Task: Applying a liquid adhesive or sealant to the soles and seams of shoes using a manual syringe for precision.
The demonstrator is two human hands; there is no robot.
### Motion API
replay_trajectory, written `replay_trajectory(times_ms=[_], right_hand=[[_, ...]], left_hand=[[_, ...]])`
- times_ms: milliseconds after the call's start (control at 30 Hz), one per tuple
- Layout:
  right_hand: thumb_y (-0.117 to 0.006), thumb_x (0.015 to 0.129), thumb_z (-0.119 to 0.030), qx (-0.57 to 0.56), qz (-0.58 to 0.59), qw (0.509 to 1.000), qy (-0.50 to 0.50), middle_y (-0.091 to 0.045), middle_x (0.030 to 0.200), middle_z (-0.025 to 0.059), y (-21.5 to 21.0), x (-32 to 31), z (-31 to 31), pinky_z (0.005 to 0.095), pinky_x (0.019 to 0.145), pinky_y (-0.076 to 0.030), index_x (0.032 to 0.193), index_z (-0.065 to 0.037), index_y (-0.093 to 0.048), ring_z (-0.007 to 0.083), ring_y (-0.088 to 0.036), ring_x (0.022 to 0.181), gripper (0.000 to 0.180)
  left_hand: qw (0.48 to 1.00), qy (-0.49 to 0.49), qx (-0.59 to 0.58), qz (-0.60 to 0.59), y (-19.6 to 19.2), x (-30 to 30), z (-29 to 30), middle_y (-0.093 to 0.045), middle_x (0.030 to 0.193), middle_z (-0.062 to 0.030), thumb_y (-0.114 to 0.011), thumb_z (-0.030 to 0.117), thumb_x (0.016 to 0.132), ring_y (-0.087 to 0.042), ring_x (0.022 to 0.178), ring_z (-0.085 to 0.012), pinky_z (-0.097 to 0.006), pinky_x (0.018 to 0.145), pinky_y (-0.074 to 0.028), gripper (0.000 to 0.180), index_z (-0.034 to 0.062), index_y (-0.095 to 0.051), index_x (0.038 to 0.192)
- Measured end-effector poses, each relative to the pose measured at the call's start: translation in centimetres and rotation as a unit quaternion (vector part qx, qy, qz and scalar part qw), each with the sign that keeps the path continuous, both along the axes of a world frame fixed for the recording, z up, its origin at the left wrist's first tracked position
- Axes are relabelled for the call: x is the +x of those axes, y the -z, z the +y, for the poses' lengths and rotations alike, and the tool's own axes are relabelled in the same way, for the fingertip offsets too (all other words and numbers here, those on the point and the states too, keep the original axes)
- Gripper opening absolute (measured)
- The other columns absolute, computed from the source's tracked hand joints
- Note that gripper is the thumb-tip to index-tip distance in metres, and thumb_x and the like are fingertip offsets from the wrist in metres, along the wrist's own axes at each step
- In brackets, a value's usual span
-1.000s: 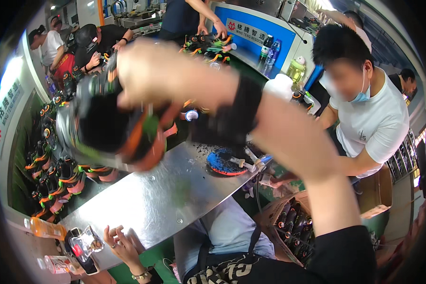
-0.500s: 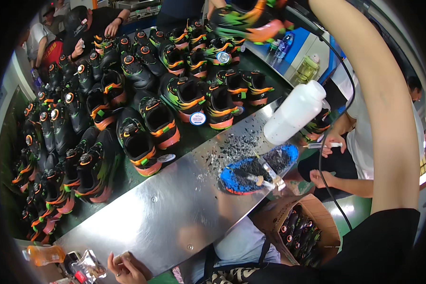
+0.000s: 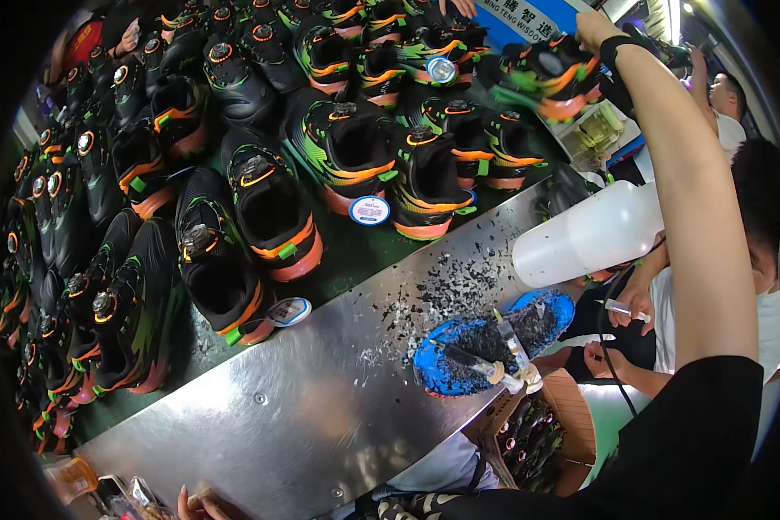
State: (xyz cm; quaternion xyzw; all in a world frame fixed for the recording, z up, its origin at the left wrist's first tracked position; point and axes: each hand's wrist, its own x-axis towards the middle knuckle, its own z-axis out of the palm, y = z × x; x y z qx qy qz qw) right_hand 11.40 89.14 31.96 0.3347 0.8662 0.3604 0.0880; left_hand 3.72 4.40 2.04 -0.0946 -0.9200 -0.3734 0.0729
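Observation:
My right arm reaches up the right side of the head view. My right hand (image 3: pixel 594 31), a black band at the wrist, is closed on a black, green and orange shoe (image 3: pixel 553 76), which is smeared by motion above the far end of the bench. At the lower left edge only the fingers of my left hand (image 3: pixel 201 506) show, bent round a small tan piece (image 3: pixel 203 497), whose kind I cannot make out. A blue sole-shaped holder (image 3: pixel 446 345) full of black scraps lies on the metal bench, with two syringe-like tools (image 3: pixel 513 340) across it.
Rows of similar shoes (image 3: pixel 347 156) stand beyond the metal bench (image 3: pixel 234 425). A white bottle (image 3: pixel 585 232) lies tilted near the scattered black scraps (image 3: pixel 433 290). A co-worker's hand (image 3: pixel 640 303) holds a syringe at the right. Below the bench, a carton (image 3: pixel 572 416) contains shoes.
My right hand has come into view, and its shoe has moved right and down in the picture. The view has shifted, so less of my left hand shows.

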Motion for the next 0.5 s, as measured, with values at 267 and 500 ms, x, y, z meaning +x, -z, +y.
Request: replay_trajectory(times_ms=[267,500], right_hand=[[-0.07,0.082,-0.026,-0.103,-0.035,0.981,0.164,-0.071,0.084,0.0121,-2.7,-3.5,-9.4,0.0357,0.069,-0.053,0.097,-0.001,-0.069,0.024,-0.067,0.075,0.029],[-0.07,0.078,-0.026,-0.072,0.088,0.993,-0.007,-0.07,0.084,0.0103,-8.0,-5.8,-19.9,0.0371,0.069,-0.053,0.096,-0.003,-0.069,0.0242,-0.066,0.075,0.029]], left_hand=[[0.999,0.019,0.018,0.02,0.0,0.1,0.1,-0.063,0.081,-0.0093,-0.061,0.003,0.087,-0.055,0.065,-0.0162,-0.028,0.06,-0.047,0.03,0.0006,-0.059,0.117],[0.993,0.073,0.084,0.024,1.8,-0.6,-0.8,-0.056,0.081,-0.0033,-0.054,-0.002,0.09,-0.047,0.063,-0.0062,-0.019,0.052,-0.036,0.037,0.0008,-0.049,0.127]])
